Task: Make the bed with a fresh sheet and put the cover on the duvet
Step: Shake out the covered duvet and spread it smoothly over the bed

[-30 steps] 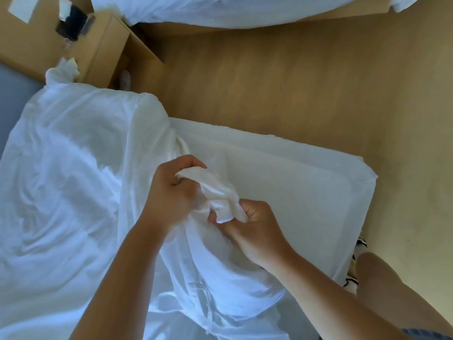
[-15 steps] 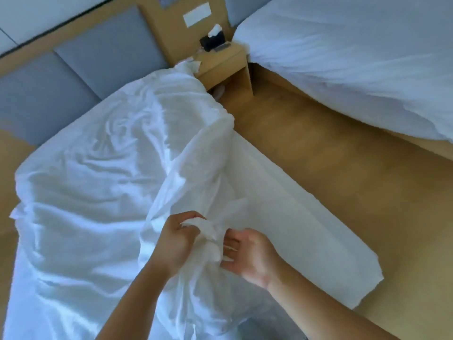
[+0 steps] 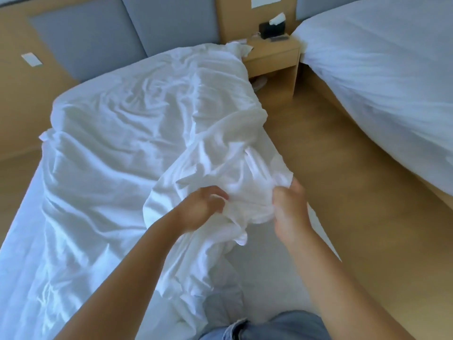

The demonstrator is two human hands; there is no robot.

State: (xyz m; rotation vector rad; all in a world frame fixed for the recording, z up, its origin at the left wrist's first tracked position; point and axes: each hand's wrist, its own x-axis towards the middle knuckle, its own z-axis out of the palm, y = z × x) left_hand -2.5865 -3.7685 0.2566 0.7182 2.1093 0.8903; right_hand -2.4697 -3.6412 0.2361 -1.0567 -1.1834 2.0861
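The left hand (image 3: 203, 207) clenches a bunched fold of the white bedding (image 3: 137, 133); the right hand (image 3: 290, 212) grips the same bunch just beside it, fingers curled into the cloth; the bedding lies crumpled across the bed (image 3: 267, 278), its gathered edge lifted at the near right side; a nightstand (image 3: 272, 57) stands far; a second bed (image 3: 380, 69) lies right.

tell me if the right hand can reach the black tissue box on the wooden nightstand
Probably not. The right hand grips the crumpled white bedding close to the person; the black tissue box sits far ahead on the wooden nightstand, beyond that arm's stretch.
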